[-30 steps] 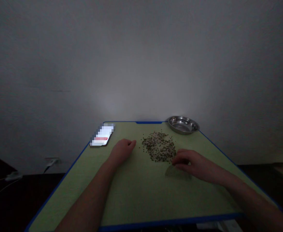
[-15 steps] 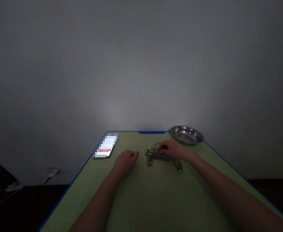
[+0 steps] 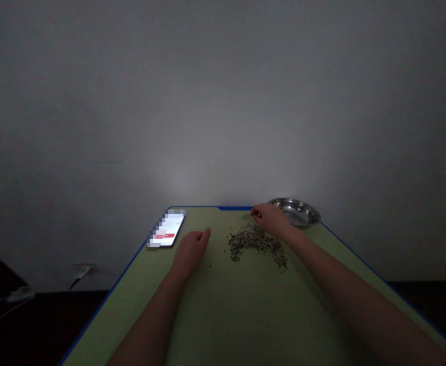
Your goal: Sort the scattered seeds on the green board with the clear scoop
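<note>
Small dark grains (image 3: pixel 256 240) lie scattered in an arched patch on the pale green table (image 3: pixel 223 315). At the far edge of that patch is my right hand (image 3: pixel 272 217), fingers pinched on a thin see-through piece (image 3: pixel 248 217) whose kind I cannot make out. Only a faint sliver of it shows left of the fingertips. My left hand (image 3: pixel 191 249) rests on the table left of the grains, fingers curled into a loose fist with the thumb along the top; I see nothing in it. One stray grain (image 3: pixel 210 266) lies to its right.
A shallow steel bowl (image 3: pixel 301 213) stands at the far right corner, partly behind my right hand. A lit phone (image 3: pixel 167 231) lies at the far left edge. Blue trim borders the table, and a grey wall (image 3: pixel 223 112) rises behind it. A plugged-in cable (image 3: pixel 82 273) hangs at left.
My right hand has moved from the near right of the grains to their far side. The grains' near middle has been pushed away, leaving an arch. My left hand has shifted slightly left.
</note>
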A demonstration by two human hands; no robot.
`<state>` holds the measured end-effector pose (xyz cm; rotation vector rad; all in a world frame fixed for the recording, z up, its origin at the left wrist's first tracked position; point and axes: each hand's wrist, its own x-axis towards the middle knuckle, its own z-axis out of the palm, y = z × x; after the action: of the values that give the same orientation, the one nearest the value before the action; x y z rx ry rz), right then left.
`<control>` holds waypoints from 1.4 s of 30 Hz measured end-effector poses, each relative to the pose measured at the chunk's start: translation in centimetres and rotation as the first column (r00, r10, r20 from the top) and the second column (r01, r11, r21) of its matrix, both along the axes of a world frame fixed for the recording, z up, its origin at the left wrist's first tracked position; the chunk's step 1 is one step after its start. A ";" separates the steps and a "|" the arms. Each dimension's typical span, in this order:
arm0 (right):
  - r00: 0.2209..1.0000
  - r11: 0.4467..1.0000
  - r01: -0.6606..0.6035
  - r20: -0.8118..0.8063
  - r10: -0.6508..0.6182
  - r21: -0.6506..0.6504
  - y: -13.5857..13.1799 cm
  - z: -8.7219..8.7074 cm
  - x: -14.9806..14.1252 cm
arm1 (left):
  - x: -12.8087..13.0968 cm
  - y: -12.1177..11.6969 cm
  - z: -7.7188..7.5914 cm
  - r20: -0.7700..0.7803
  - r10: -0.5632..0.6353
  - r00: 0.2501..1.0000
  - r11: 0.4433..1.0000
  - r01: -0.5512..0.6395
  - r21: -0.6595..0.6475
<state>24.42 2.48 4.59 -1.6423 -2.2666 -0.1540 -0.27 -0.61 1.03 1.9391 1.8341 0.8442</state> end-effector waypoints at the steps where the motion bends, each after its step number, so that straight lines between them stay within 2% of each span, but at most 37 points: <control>1: 1.000 1.000 0.009 0.029 -0.009 0.010 0.0 -0.4 -0.3 | -0.1 0.0 0.1 0.007 0.010 1.000 1.000 -0.010 0.002; 5: 0.989 1.000 -0.027 0.148 0.025 0.012 -1.2 -1.8 -1.2 | -0.2 0.0 0.2 0.021 0.016 1.000 1.000 -0.016 0.011; 9: 0.969 0.995 -0.098 0.229 0.097 -0.006 -3.7 -2.5 -1.5 | 0.0 0.0 0.1 0.017 0.015 1.000 1.000 -0.016 0.022; 15: 0.939 0.974 -0.223 0.275 0.206 0.031 -7.3 -2.9 -0.7 | 0.1 -0.2 0.2 0.031 -0.002 1.000 1.000 0.001 0.020; 20: 0.919 0.955 -0.298 0.270 0.288 -0.004 -9.3 -2.7 0.0 | 0.2 -0.3 0.2 0.002 -0.015 1.000 1.000 0.015 0.009; 23: 0.939 0.959 -0.284 0.196 0.283 -0.019 -10.1 -1.7 0.5 | 0.3 -0.3 0.3 0.001 -0.017 1.000 1.000 0.017 0.007; 26: 0.970 0.971 -0.239 0.030 0.239 -0.009 -10.4 -0.4 1.1 | 0.2 -0.3 0.3 0.016 -0.002 1.000 1.000 0.002 -0.020; 30: 0.960 0.969 -0.235 -0.170 0.221 -0.071 -10.3 0.9 1.0 | 0.0 -0.2 0.6 0.031 0.028 0.999 1.000 -0.027 -0.011; 36: 0.924 0.938 -0.314 -0.273 0.266 -0.148 -8.8 0.8 -2.1 | -0.5 -0.1 0.7 0.042 0.091 0.995 0.993 -0.094 0.072; 42: 0.907 0.908 -0.362 -0.305 0.290 -0.212 -7.2 0.2 -3.7 | -0.5 -0.1 0.5 0.037 0.078 0.996 0.994 -0.081 0.075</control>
<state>20.68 -4.75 4.78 -1.2677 -2.3806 0.4452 -0.80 -0.70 1.55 1.8954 1.8962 0.9803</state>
